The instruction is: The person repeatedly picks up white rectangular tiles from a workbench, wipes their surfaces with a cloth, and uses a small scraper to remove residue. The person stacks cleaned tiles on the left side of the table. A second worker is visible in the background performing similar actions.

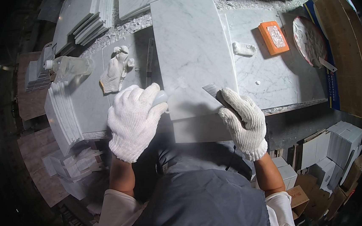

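Observation:
A white marble tile (192, 40) with faint grey veins lies lengthwise in front of me, its near end close to my waist. Under that end another pale slab (203, 130) sticks out. My left hand (133, 119), in a white knitted glove, is closed on a rounded, pale grey piece (160, 98) at the tile's left edge; the fingers hide most of it. Over the right part of the tile, my gloved right hand (244, 118) grips a utility knife (211, 91). Its segmented blade points up and left, low over or touching the surface; which, I cannot tell.
On the bench lie a loose glove (116, 71), a long dark tool (149, 62), a clear plastic bottle (71, 65), a white piece (244, 49) and an orange block (273, 37). Farther right are a round dish of pale paste (309, 39) and a cardboard box (348, 44). Tile stacks (84, 18) stand behind.

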A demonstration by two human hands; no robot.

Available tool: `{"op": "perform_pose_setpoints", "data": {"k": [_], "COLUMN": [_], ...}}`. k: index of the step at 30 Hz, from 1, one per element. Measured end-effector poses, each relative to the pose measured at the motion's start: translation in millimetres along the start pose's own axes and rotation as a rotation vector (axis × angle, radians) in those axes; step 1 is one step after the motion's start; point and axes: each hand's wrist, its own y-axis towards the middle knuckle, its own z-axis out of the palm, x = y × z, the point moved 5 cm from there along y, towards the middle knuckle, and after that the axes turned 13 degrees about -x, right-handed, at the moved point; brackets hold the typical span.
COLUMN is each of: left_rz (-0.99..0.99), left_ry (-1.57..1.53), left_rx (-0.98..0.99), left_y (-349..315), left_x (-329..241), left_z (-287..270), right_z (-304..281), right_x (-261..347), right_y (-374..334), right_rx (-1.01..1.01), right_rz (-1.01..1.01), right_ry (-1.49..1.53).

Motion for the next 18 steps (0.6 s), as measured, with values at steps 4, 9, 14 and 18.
{"op": "perform_pose_setpoints", "data": {"k": [4,9,14,18], "left_rz": [-0.159,-0.124,-0.112,-0.097], "left_ry": [-0.006,-0.009,0.009,0.003], "left_rx": [0.209,0.169,0.158,0.145], "left_y": [-3.6,-2.2,-3.0,-2.6], "left_x": [5.3,2.6,3.1,2.6], "left_z": [5.1,2.6,3.5,3.1], "right_z": [-0.2,-1.0,-2.4,-2.5], "right_x": [-0.7,1.8,4.4,5.2], "right_y": [-0.1,1.3,2.3,2.8], "right_rx": [0.011,0.018,0.014,0.011], "right_rz": [0.017,0.004,0.000,0.003], "right_ry": [-0.007,-0.009,-0.004,0.003]}}
